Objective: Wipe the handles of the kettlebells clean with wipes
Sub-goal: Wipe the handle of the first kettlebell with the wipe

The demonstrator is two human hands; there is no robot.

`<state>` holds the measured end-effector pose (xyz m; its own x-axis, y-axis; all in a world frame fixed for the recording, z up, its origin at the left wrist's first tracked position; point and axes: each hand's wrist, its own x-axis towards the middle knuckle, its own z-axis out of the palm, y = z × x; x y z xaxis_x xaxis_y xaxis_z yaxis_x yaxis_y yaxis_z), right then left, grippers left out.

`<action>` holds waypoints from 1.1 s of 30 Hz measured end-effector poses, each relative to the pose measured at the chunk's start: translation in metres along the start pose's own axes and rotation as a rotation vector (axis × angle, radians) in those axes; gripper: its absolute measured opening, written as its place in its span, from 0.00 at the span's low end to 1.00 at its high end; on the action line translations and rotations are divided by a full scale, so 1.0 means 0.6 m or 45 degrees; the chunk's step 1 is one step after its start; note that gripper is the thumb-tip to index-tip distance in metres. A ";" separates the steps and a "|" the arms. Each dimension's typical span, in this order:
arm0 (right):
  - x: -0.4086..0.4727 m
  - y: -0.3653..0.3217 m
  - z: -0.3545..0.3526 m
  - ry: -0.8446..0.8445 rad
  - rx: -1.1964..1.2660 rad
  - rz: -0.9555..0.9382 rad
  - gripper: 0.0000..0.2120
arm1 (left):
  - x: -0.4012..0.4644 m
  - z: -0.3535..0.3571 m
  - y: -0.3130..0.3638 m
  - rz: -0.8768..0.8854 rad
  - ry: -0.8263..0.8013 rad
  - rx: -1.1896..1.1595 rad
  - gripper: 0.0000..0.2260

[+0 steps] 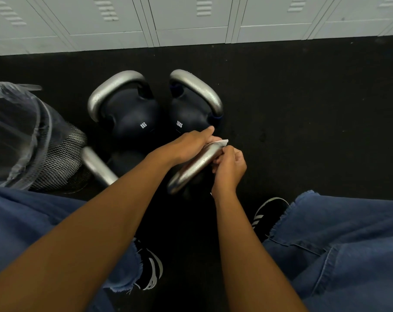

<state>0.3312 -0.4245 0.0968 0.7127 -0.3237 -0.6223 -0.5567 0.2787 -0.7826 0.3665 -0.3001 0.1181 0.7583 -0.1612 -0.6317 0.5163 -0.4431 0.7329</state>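
Note:
Several dark kettlebells with silver handles stand on the black floor. The nearest handle (191,168) runs diagonally between my hands. My left hand (191,143) grips its far end, index finger stretched out. A white wipe (222,143) shows at that end of the handle, between the two hands. My right hand (229,167) curls its fingers against the handle's right side and pinches the wipe. Behind stand an 8 kg kettlebell (128,113) and a 12 kg kettlebell (191,104). A fourth handle (98,167) pokes out at the left, its body hidden by my left arm.
A mesh waste bin (33,143) lined with a clear plastic bag stands at the left. Grey lockers (191,19) run along the back. My knees in blue jeans and my black shoes (267,215) frame the lower view.

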 end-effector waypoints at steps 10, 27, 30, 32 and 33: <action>0.019 -0.006 -0.013 -0.273 -0.203 -0.290 0.20 | 0.002 0.025 0.053 0.225 -0.023 0.732 0.20; 0.006 0.030 -0.020 -0.222 -0.461 -0.501 0.19 | -0.122 0.096 -0.104 0.434 0.664 0.408 0.26; 0.007 0.032 -0.016 -0.260 -0.346 -0.433 0.23 | -0.131 0.104 -0.106 0.390 0.694 0.412 0.25; 0.007 0.039 -0.018 -0.255 -0.273 -0.410 0.25 | -0.136 0.107 -0.107 0.351 0.700 0.396 0.25; 0.006 0.046 -0.021 -0.244 -0.255 -0.415 0.26 | -0.140 0.109 -0.108 0.341 0.697 0.381 0.24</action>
<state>0.3129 -0.4295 0.0730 0.9209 -0.1869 -0.3421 -0.3478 0.0027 -0.9376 0.2432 -0.3152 0.1071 0.9777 0.1354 -0.1608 0.2096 -0.6879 0.6949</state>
